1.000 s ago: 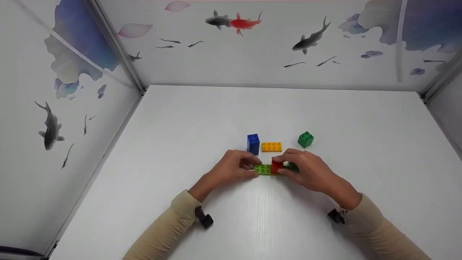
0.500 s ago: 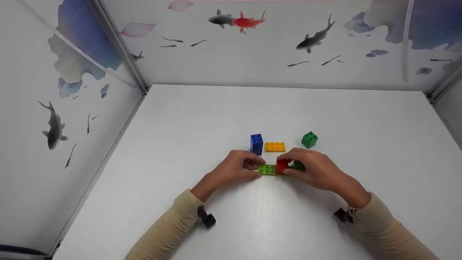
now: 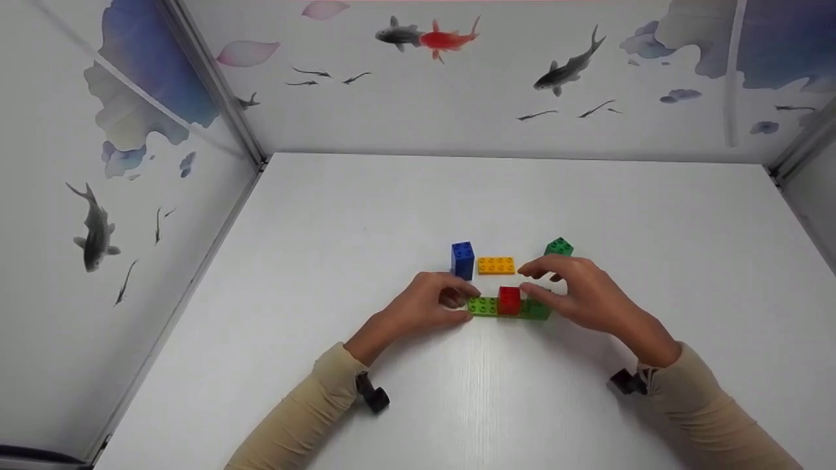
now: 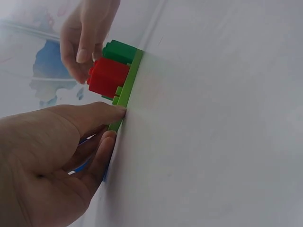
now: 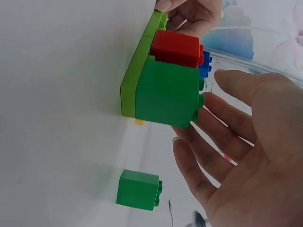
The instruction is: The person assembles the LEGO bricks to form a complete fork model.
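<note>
A light green building plate (image 3: 483, 306) lies flat on the table, its left end pinched between the thumb and fingers of my left hand (image 3: 428, 301). Upright on the plate's middle stands a red brick (image 3: 509, 300). Nearer the right end, a dark green brick (image 5: 165, 92) is mounted on the same plate, a small gap from the red one. My right hand (image 3: 584, 294) hovers just above and right of the red brick with thumb and fingers apart, holding nothing. In the right wrist view its fingers (image 5: 225, 132) are spread beside the dark green brick.
Behind the plate stand a tall blue brick (image 3: 462, 261), a flat yellow plate (image 3: 496, 266) and another green brick (image 3: 559, 247), partly hidden by my right hand. The white table (image 3: 392, 202) meets printed wall panels (image 3: 483, 117) at the back and left.
My right hand has let go of the red brick and moved up and to the right, its fingers parting. The red brick stays on the plate. My left hand keeps its place.
</note>
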`<action>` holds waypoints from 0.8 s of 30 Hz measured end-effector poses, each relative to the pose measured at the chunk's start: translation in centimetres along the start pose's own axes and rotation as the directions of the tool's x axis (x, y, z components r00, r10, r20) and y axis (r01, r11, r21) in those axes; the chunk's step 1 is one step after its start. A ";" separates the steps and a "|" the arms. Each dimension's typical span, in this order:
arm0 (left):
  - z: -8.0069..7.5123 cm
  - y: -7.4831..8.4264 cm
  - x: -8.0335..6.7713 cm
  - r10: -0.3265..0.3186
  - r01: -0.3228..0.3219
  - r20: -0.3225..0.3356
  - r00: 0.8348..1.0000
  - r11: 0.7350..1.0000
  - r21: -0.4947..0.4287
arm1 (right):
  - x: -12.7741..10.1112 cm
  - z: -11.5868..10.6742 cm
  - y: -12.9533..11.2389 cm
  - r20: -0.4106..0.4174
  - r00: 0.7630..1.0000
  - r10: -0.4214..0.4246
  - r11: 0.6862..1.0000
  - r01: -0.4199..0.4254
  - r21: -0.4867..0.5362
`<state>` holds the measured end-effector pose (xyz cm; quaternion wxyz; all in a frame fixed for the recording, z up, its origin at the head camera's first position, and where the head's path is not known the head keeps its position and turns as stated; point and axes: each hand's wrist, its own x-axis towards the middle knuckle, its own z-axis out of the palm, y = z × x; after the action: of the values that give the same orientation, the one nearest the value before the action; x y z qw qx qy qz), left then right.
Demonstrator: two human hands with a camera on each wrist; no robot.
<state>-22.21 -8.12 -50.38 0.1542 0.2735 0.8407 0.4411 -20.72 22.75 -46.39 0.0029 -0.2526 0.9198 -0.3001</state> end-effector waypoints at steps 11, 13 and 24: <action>0.0 -0.2 -0.1 0.030 -0.030 -0.001 1.000 0.999 0.019 | 0.4 -1.2 3.9 -0.255 0.966 0.049 0.999 -0.050 0.003; 0.0 -0.2 -0.1 0.031 -0.031 -0.002 1.000 0.999 0.018 | 0.5 -1.1 4.3 -0.259 0.962 0.085 0.996 -0.084 0.016; -0.1 0.0 -0.1 -0.003 0.003 -0.001 1.000 1.000 0.019 | 0.4 -1.2 5.3 -0.150 0.976 0.156 0.988 -0.151 0.043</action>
<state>-22.18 -8.21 -50.35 0.1522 0.2734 0.8454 0.4330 -23.69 26.86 -48.30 -0.0403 -0.1568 0.9293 -0.3319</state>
